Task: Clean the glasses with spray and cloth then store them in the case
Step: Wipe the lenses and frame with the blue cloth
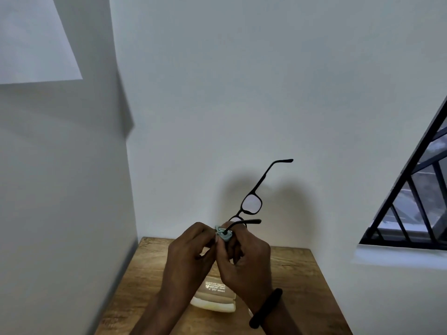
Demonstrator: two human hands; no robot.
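Note:
Black-framed glasses [252, 203] are raised above the table with both temples unfolded, one temple pointing up and to the right. A pale blue-green cloth [223, 234] is bunched around the near lens. My left hand [191, 252] pinches the cloth from the left. My right hand [244, 259], with a black band on its wrist, grips the cloth and the frame from the right. Below my hands an open beige glasses case [212, 298] lies on the wooden table [297, 286], partly hidden by my forearms. No spray bottle is in view.
The table stands in a corner, with white walls at the left and behind. A barred window [416, 197] is at the right, with a white sill under it.

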